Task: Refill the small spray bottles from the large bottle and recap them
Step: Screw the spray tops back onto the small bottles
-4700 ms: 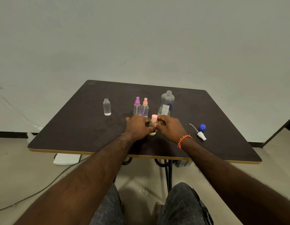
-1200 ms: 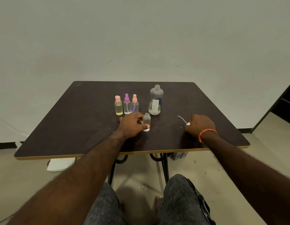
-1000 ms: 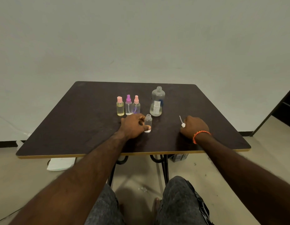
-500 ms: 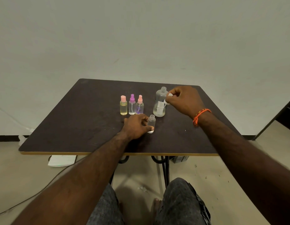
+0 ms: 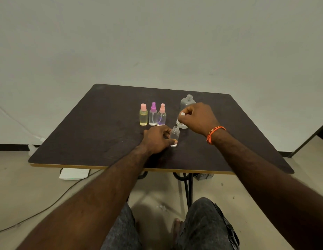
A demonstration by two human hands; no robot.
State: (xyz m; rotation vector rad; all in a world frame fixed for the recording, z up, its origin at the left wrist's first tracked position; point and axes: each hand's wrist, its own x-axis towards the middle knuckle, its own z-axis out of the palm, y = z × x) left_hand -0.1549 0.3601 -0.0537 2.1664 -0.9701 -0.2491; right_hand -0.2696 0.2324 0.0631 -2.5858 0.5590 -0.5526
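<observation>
My left hand [image 5: 157, 139] grips a small clear uncapped bottle [image 5: 174, 135] standing on the dark table [image 5: 103, 134]. Just above and right of it, my right hand [image 5: 197, 117] pinches a white spray cap [image 5: 182, 114], most of it hidden in my fingers. The large clear bottle [image 5: 187, 103] stands open-necked behind that hand, its lower part hidden. Left of it, three capped small bottles stand in a row: a yellow one with a pink cap [image 5: 143, 115], a clear one with a purple sprayer [image 5: 153, 114] and a clear one with a pink sprayer [image 5: 161, 115].
The table's near edge [image 5: 157, 168] runs just beyond my knees. A white device [image 5: 74, 174] and a cable lie on the floor at the left. A dark frame [image 5: 308, 139] leans at the far right.
My right hand picked the white spray cap up from the table's right side and has carried it down towards the open small bottle. My left hand keeps its hold on that bottle.
</observation>
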